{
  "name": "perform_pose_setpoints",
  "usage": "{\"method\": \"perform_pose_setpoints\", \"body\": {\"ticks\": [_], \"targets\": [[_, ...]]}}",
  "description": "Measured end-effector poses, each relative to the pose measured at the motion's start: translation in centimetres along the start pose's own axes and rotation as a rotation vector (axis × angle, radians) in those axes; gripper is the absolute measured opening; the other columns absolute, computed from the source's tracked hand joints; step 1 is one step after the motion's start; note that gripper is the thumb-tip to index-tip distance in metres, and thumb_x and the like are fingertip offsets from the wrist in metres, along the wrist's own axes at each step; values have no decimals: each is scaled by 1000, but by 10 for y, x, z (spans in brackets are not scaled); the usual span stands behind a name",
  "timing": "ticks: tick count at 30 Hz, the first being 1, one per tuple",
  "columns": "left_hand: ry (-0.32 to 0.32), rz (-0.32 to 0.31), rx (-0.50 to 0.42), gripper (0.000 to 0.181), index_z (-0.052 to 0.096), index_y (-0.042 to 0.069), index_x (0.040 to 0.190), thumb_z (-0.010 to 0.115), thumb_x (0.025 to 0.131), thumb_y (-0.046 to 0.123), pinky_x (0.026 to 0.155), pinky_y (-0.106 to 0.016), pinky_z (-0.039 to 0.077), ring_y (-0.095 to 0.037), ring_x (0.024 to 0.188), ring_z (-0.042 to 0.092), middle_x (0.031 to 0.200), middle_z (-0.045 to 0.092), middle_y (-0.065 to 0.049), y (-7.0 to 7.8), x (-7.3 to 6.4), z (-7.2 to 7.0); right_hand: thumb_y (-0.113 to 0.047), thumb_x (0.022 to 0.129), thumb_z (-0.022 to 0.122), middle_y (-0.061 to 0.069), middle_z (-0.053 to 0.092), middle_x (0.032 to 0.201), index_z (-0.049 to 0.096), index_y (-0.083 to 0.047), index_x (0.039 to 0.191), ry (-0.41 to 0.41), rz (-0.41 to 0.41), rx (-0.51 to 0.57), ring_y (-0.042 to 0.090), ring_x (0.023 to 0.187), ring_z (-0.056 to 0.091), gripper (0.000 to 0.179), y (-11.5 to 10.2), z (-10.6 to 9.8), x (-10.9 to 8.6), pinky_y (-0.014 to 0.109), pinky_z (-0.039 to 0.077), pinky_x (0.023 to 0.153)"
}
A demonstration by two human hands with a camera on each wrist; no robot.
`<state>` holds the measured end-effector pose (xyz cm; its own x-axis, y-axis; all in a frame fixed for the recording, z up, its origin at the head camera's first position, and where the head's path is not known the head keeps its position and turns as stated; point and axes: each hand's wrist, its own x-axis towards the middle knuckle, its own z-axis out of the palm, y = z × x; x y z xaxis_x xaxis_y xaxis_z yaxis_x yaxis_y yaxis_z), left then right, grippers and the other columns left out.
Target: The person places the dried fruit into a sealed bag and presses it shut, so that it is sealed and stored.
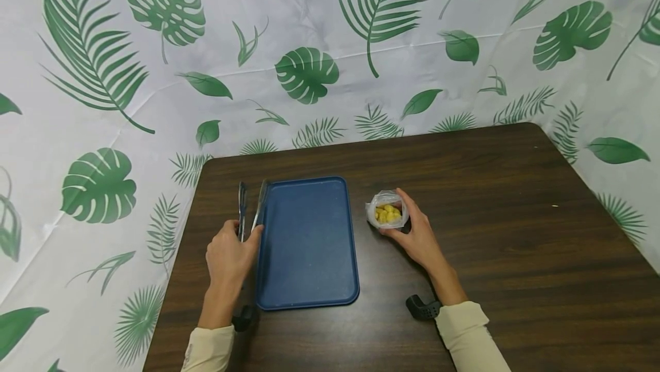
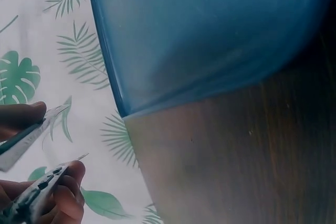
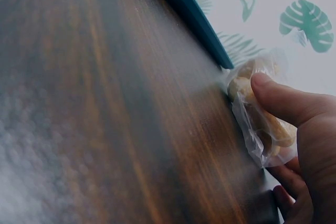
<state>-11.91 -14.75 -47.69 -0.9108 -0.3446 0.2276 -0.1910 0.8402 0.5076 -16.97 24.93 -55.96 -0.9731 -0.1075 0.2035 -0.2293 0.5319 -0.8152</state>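
Note:
My left hand (image 1: 230,253) grips a pair of metal tongs (image 1: 259,206) at the tray's left edge. The tongs' two arms stand apart and point away from me. Up close in the left wrist view, thumb and fingers lie along separate arms of the tongs (image 2: 39,187). To the right of the tray, my right hand (image 1: 420,239) holds a clear plastic bag (image 1: 372,211) by its side, between thumb and fingers. Its mouth faces up, showing several yellow chunks (image 1: 387,214) inside. The right wrist view shows the thumb pressed against the bag (image 3: 257,124).
A blue rectangular tray (image 1: 309,246) lies between the hands on the dark wood table (image 1: 515,217). Behind and beside the table hangs a white cloth (image 1: 309,28) printed with green leaves. Black bands (image 1: 423,308) sit at both wrists.

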Motion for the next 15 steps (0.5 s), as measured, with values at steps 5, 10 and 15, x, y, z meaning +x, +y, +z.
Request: {"method": "perform_pose_setpoints", "body": {"ticks": [5, 10, 15], "targets": [[15, 0, 26, 58, 67, -9, 119, 76, 90, 41, 76, -66, 53, -57, 89, 69, 103, 73, -33, -5, 1, -2, -25, 83, 88, 17, 49, 156, 27, -30, 164, -5, 13, -1, 49, 145, 39, 101, 1, 1, 0, 76, 24, 113], [4, -20, 37, 58, 66, -9, 121, 74, 92, 41, 76, -67, 52, -58, 90, 68, 105, 72, -35, -11, 3, -3, -26, 83, 88, 16, 43, 161, 27, -30, 164, -7, 29, -4, 48, 146, 38, 102, 2, 1, 1, 75, 23, 115], [-18, -42, 46, 58, 65, -9, 123, 73, 93, 40, 78, -67, 52, -59, 93, 67, 108, 71, -36, -17, 4, -2, -25, 83, 89, 17, 45, 159, 28, -28, 164, -8, 24, 4, 47, 146, 39, 102, 2, 1, 2, 73, 22, 116]]}}
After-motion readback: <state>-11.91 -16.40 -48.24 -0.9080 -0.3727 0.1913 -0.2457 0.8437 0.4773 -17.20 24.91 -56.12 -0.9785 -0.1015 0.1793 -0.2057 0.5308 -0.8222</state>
